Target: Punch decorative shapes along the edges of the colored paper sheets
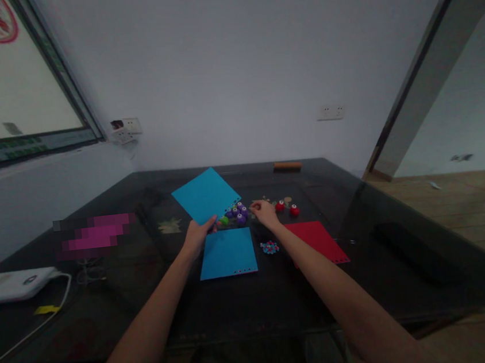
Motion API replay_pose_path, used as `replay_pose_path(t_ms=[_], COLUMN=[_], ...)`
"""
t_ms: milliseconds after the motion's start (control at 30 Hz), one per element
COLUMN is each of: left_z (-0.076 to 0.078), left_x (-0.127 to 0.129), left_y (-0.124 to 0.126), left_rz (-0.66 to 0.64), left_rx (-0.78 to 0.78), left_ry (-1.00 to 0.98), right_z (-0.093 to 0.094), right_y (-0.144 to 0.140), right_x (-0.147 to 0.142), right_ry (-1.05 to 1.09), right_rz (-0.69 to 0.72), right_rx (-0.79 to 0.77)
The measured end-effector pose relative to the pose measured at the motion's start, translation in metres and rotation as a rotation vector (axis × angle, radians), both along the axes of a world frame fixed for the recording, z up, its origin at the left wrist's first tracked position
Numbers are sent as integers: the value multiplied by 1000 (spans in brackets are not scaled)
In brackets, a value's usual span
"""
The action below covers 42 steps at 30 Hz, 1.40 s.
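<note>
Left hand [196, 235] fingers pinch a tilted blue sheet [206, 195], one edge hole-punched.

both forearms bare, left hand [196, 236] and right hand [265, 213] ungloved.

No legible text anywhere; only part of a red round seal on the wall board [6, 73], its lettering too blurred to read. Pink patch [94, 234] on the table [281, 299] pixelated, unreadable.

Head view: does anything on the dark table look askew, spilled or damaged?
Nothing is spilled. The blue sheet held up by the left hand sits tilted, unlike the flat blue sheet and red sheet. All three show a row of punched holes along one edge, beside small punches near the right hand.
</note>
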<state>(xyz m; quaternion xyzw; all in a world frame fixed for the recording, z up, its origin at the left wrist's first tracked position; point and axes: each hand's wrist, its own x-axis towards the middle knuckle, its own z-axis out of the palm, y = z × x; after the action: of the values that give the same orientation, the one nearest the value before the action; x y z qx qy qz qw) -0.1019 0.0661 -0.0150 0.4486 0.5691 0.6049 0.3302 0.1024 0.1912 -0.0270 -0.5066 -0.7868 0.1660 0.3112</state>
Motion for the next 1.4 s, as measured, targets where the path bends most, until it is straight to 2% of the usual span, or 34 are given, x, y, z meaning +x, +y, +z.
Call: replay_pose_path(t_ms=[133, 300, 500, 667, 800, 1167, 1400], left_z=[2, 2, -2, -7, -9, -4, 5], left_x=[3, 4, 3, 3, 3, 10, 15], left_y=[-2, -2, 0, 2, 3, 0, -7], left_rz=[-8, 1, -22, -40, -53, -44, -46], left_rx=[-3, -12, -11, -30, -35, -52, -46], left_ry=[12, 24, 38, 68, 104, 135, 174], right_z=[9, 20, 11, 3, -1, -12, -3], right_y=[1, -2, 1, 6, 7, 7, 2], right_x=[-17, -32, -30, -24, -24, -24, -21], right_ry=[-210, -370, -296, -274, -250, -261, -258], right_rz=[-121, -153, -136, -196, -153, -114, -70], right_rx=[-42, -200, -161, -164, -135, -75, -59])
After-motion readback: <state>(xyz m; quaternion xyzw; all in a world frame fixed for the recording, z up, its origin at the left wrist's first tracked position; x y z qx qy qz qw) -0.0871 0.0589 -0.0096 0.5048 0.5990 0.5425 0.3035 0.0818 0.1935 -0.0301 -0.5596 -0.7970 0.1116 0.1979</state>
